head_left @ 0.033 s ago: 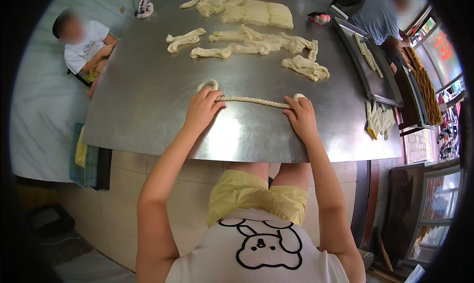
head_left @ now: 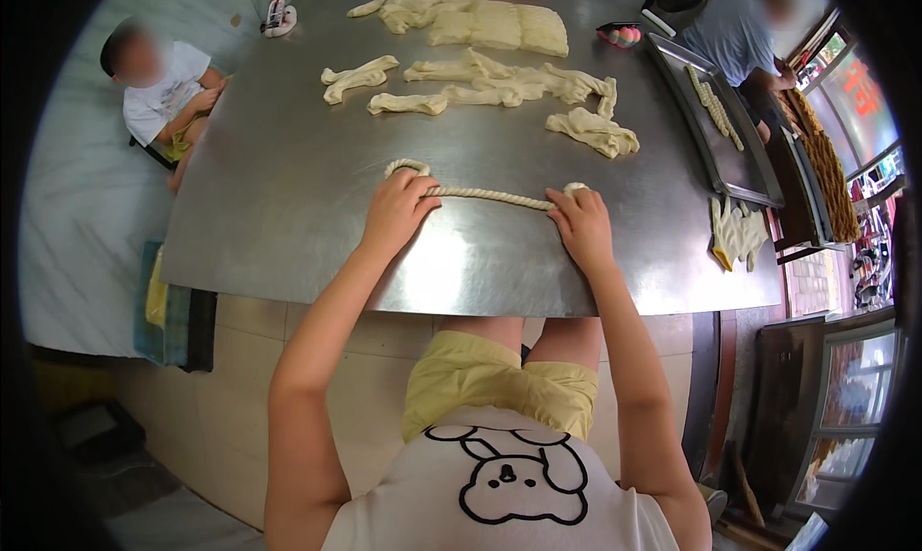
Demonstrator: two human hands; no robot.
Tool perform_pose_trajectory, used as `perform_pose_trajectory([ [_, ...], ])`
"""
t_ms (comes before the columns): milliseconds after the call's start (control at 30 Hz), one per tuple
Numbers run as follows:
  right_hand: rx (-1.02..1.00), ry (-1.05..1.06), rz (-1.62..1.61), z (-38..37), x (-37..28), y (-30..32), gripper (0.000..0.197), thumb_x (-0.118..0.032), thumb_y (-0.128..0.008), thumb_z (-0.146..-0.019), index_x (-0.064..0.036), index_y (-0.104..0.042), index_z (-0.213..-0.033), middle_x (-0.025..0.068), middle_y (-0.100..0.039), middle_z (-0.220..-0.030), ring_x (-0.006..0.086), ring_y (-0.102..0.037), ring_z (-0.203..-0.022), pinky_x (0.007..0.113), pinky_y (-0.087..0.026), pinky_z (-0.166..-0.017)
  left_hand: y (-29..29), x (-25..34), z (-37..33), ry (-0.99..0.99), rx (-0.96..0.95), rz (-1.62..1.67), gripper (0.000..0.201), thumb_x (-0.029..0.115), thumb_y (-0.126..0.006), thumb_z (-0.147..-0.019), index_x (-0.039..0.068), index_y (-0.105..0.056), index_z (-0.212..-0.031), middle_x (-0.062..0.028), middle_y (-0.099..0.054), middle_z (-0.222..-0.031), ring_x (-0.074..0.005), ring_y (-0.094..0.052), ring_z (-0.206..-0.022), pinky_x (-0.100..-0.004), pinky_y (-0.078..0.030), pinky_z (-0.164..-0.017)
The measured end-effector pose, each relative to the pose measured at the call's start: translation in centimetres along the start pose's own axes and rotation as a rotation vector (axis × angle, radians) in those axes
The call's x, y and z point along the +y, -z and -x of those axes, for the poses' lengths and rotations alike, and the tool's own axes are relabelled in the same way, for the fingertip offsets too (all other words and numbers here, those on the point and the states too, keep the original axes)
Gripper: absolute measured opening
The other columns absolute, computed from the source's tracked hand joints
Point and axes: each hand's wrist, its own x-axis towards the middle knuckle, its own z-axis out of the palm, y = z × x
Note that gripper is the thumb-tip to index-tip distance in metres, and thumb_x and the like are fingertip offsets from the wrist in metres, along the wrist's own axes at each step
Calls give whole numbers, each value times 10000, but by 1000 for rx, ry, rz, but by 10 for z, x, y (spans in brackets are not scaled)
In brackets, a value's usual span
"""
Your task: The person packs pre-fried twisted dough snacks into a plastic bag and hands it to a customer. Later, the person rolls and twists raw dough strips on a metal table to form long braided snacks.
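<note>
A twisted dough rope (head_left: 490,196) stretches between my two hands, low over the metal table (head_left: 259,215) or on it; I cannot tell which. Its left end curls into a loop beyond my left hand (head_left: 399,205), whose fingers are closed round the dough. My right hand (head_left: 583,220) grips the other end, and a bit of dough shows beyond its fingers. Farther off lie loose dough strips (head_left: 490,80), a short forked dough piece (head_left: 357,78) and a crumpled dough lump (head_left: 594,133). A scored dough slab (head_left: 499,25) rests behind them.
On the right stands a metal tray (head_left: 735,171) holding a braided dough strip (head_left: 715,107). White gloves (head_left: 738,234) lie near the table's right edge. One person (head_left: 173,90) sits at the left; another person (head_left: 735,37) is at the far right beside brown twisted sticks (head_left: 821,167).
My right hand has shifted slightly left with its end of the dough rope. The loop beyond my left hand looks flatter and more twisted.
</note>
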Motion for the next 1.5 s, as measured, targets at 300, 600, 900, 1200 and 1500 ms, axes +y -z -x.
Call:
perform_pose_trajectory([
  [300, -116, -87, 166, 46, 55, 43, 255, -196, -651, -839, -184, -691, -1091, 56, -520, -750, 232, -555, -651, 344, -463, -575, 43, -86, 15, -97, 6, -175, 124, 199, -723, -743, 106, -670, -805, -36, -570, -790, -230, -573, -779, -362, -447, -686],
  [600, 333, -857, -1182, 23, 152, 84, 359, -147, -535, -931, -78, -511, -1283, 76, -635, -890, 165, -621, -765, 300, -511, -736, 94, -132, -43, 386, -123, 810, 236, 77, -545, -915, -7, -632, -1118, -51, -664, -1025, -110, -611, -881, -254, -486, -834],
  [900, -225, -339, 622, 138, 25, 44, 466, -109, -495, -880, -18, -441, -1335, 213, -491, -1301, 352, -454, -1233, 599, -261, -1038, 42, -83, 54, 179, 42, -452, 277, 130, -535, -899, 48, -592, -1157, -159, -589, -1198, -348, -535, -1113, -452, -419, -947],
  [1200, 172, -632, 818, 65, 199, 36, 510, -343, -486, -930, -12, -458, -1316, 219, -499, -1269, 338, -481, -1169, 457, -407, -942, 26, -155, 0, 506, 253, -653, 236, 225, -530, -916, 82, -620, -1081, -148, -552, -1198, -330, -549, -1007, -463, -440, -821],
  [1500, 140, -227, 295, 63, 90, 46, 231, -232, -654, -843, -34, -662, -961, 87, -580, -771, 274, -547, -703, 378, -466, -658, 33, 57, 102, 235, -293, -625, 513, 281, -519, -914, -109, -442, -1239, -284, -396, -1378, -411, -373, -1291, -491, -327, -1050],
])
